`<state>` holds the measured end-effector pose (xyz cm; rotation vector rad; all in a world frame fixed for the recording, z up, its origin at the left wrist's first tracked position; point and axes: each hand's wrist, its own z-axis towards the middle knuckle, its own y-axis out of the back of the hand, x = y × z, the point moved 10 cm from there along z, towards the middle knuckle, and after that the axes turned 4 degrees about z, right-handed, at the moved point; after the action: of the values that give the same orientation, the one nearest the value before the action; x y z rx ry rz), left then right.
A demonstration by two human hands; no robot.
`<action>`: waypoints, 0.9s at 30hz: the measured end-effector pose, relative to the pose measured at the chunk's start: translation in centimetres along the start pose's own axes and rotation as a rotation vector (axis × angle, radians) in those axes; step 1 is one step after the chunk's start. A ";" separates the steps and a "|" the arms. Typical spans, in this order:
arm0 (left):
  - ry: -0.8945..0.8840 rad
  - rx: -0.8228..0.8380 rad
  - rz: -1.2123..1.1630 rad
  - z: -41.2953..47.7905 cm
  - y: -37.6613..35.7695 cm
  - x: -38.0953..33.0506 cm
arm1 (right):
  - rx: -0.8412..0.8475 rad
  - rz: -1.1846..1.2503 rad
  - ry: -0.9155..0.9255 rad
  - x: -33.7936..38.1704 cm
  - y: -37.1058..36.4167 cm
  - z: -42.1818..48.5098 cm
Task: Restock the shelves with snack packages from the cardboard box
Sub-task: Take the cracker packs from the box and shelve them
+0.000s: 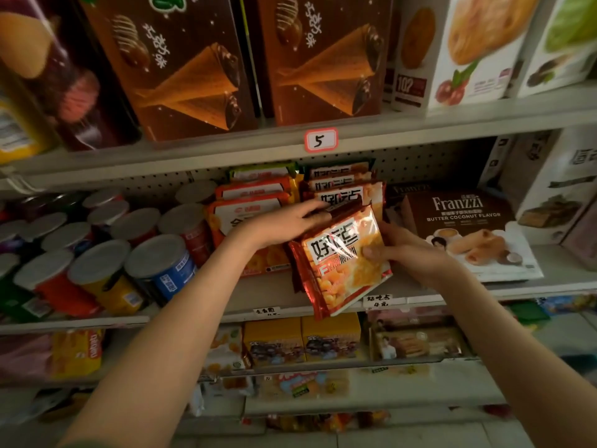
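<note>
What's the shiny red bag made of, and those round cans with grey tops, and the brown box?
The bag looks like thin glossy plastic film: it crinkles and throws bright glare. The cans could be cardboard or metal tubes with printed labels and dull, plastic-looking lids; hard to tell. The box looks like smooth printed cardboard, with flat faces and crisp edges.

Dim, warm light; glare on the snack packet (344, 253); blurred, bowed edges.
</note>
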<state>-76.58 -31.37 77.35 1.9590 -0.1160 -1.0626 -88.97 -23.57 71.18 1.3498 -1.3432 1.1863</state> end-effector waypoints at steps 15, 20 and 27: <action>-0.126 -0.375 -0.344 -3.6 7.5 2.7 | -0.467 0.190 0.354 5.7 6.6 -4.7; -0.132 -0.347 -0.368 -5.1 8.4 3.5 | -0.560 0.127 0.362 6.4 7.4 -5.0; -0.199 -0.192 -0.314 -6.2 6.8 2.3 | -0.595 -0.021 0.336 5.0 4.4 -2.5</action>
<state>-68.66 -32.55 82.43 1.7301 0.1855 -1.4184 -93.61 -22.17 76.30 0.7031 -1.2893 0.8515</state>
